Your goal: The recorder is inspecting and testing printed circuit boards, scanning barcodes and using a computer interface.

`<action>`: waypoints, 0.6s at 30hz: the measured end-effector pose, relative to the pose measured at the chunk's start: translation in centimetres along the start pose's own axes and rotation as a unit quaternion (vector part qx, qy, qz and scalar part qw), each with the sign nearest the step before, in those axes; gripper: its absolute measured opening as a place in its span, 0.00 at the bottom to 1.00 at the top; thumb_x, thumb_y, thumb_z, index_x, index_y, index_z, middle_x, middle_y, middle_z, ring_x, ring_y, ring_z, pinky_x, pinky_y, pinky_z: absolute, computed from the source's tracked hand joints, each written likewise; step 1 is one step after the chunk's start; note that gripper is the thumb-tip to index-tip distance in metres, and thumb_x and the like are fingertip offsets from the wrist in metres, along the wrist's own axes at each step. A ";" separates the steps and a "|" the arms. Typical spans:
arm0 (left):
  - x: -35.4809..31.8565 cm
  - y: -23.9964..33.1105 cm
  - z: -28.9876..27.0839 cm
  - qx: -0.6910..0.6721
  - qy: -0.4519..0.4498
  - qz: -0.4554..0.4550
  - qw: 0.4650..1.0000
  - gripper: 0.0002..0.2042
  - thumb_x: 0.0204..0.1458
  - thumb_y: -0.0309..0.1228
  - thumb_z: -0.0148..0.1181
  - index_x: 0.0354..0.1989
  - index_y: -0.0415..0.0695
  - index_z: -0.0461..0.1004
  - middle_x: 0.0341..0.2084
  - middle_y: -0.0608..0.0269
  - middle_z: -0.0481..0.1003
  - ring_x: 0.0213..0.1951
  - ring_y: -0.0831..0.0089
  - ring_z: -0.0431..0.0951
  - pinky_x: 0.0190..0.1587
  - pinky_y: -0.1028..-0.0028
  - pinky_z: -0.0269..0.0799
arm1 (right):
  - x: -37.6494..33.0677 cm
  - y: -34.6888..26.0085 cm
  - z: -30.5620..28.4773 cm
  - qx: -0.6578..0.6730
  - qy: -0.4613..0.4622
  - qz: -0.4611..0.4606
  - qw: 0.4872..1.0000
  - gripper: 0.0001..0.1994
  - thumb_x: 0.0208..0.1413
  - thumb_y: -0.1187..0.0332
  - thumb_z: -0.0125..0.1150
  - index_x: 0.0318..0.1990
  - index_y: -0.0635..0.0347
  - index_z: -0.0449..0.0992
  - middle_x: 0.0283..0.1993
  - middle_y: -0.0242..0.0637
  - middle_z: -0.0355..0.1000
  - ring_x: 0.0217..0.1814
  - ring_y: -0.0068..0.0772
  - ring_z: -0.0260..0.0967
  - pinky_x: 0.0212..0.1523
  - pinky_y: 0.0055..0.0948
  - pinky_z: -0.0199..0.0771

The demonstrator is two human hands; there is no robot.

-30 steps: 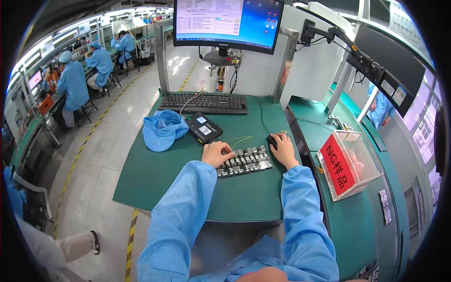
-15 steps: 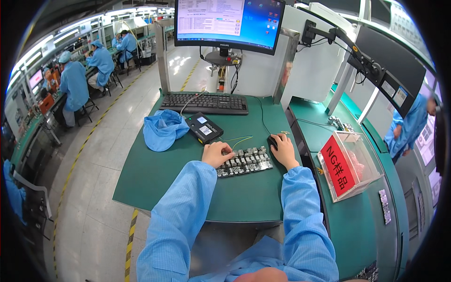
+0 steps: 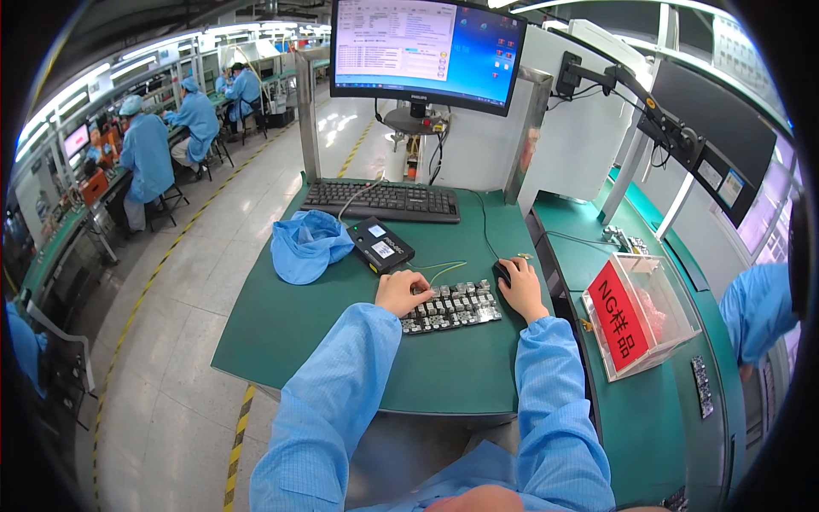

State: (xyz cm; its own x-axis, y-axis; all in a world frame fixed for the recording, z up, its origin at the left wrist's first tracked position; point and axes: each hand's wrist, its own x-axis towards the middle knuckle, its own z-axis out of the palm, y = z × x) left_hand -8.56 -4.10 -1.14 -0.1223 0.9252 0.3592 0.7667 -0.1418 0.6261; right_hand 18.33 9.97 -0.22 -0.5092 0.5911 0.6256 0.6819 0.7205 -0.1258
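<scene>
A panel of several small circuit boards with silvery metal parts (image 3: pixel 456 309) lies on the green work table (image 3: pixel 290 328). At its upper left edge my left hand (image 3: pixel 401 293) is closed, thumb and fingertips pinched around the end of a thin yellow-green cable (image 3: pixel 450 268). The fingers cover the exact end. That cable loops from a black box with a small lit display (image 3: pixel 381 245). To the right of the panel, my right hand (image 3: pixel 524 292) rests curled over a black computer mouse (image 3: pixel 502 273).
Behind the box are a black keyboard (image 3: pixel 384 201) and a monitor (image 3: pixel 422 51). A blue cloth cap (image 3: pixel 309 247) lies left of the box. On the right bench stand a clear bin with a red sign (image 3: pixel 616 316) and a board strip (image 3: pixel 702 386). A co-worker's blue sleeve (image 3: pixel 758 311) shows far right.
The whole view has shifted slightly, so the table appears lower and further right. The co-worker at the far right has bent or moved lower. Both my hands keep their places on cable and mouse.
</scene>
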 end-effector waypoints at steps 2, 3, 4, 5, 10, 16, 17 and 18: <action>0.0 -0.2 0.2 0.001 0.003 -0.002 1.000 0.10 0.44 0.45 0.63 0.27 0.54 0.77 0.27 0.72 0.73 0.38 0.73 0.72 0.45 0.68 0.57 | 0.1 -0.2 -0.2 0.003 -0.002 0.001 1.000 0.21 0.44 0.68 0.62 0.49 0.52 0.72 0.48 0.40 0.66 0.45 0.48 0.66 0.45 0.42 0.69; 0.0 -0.4 0.2 0.000 0.002 -0.004 1.000 0.10 0.45 0.45 0.63 0.27 0.54 0.77 0.27 0.72 0.73 0.38 0.73 0.72 0.45 0.68 0.57 | 0.2 -0.4 -0.4 0.006 -0.015 0.010 1.000 0.21 0.45 0.68 0.62 0.50 0.53 0.71 0.49 0.40 0.66 0.46 0.49 0.65 0.47 0.41 0.69; -0.1 -0.2 0.1 0.006 0.003 -0.001 1.000 0.10 0.45 0.45 0.63 0.27 0.54 0.77 0.27 0.72 0.73 0.38 0.72 0.72 0.45 0.68 0.57 | 0.2 -0.4 -0.5 0.009 -0.029 0.021 0.999 0.21 0.45 0.69 0.61 0.50 0.53 0.71 0.50 0.41 0.65 0.48 0.49 0.65 0.48 0.41 0.68; -0.1 0.0 0.2 0.008 0.005 0.000 1.000 0.10 0.45 0.45 0.63 0.27 0.54 0.77 0.27 0.72 0.73 0.38 0.72 0.72 0.45 0.68 0.57 | 0.1 -0.4 -0.5 0.010 -0.026 0.019 0.999 0.21 0.45 0.69 0.61 0.50 0.53 0.71 0.50 0.41 0.65 0.48 0.49 0.65 0.48 0.41 0.68; -0.2 0.2 0.1 0.007 -0.002 0.005 1.000 0.10 0.45 0.45 0.63 0.27 0.54 0.77 0.27 0.72 0.73 0.39 0.72 0.72 0.45 0.68 0.57 | -0.2 0.0 -0.1 0.004 0.000 0.000 1.000 0.20 0.44 0.68 0.62 0.49 0.53 0.72 0.47 0.41 0.66 0.45 0.49 0.65 0.45 0.42 0.69; -0.4 0.5 -0.2 0.015 0.012 0.004 1.000 0.10 0.44 0.44 0.63 0.27 0.52 0.77 0.27 0.70 0.74 0.37 0.72 0.73 0.44 0.69 0.58 | -0.1 -0.1 -0.2 0.013 0.000 0.005 1.000 0.21 0.44 0.68 0.62 0.49 0.52 0.72 0.47 0.41 0.66 0.45 0.48 0.65 0.46 0.42 0.68; -0.4 0.6 -0.3 0.021 0.011 0.003 1.000 0.11 0.44 0.43 0.64 0.27 0.51 0.77 0.28 0.69 0.74 0.37 0.71 0.73 0.44 0.69 0.60 | -0.1 -0.1 -0.1 0.013 -0.007 0.006 1.000 0.21 0.44 0.68 0.62 0.49 0.52 0.72 0.47 0.41 0.66 0.46 0.48 0.65 0.46 0.41 0.68; -0.4 0.6 -0.3 0.018 0.014 0.004 1.000 0.11 0.44 0.43 0.65 0.27 0.50 0.76 0.27 0.69 0.74 0.37 0.71 0.73 0.44 0.69 0.60 | -0.1 -0.1 -0.1 0.009 -0.005 0.004 1.000 0.21 0.44 0.68 0.62 0.49 0.52 0.71 0.47 0.41 0.66 0.46 0.48 0.65 0.45 0.41 0.68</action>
State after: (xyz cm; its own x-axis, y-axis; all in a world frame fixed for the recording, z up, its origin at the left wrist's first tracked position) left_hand -8.19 -4.63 -0.68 -0.1335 0.9138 0.3835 0.7902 -0.1354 0.5977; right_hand 18.40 9.83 -0.16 -0.5088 0.6013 0.6161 0.6766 0.7218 -0.1457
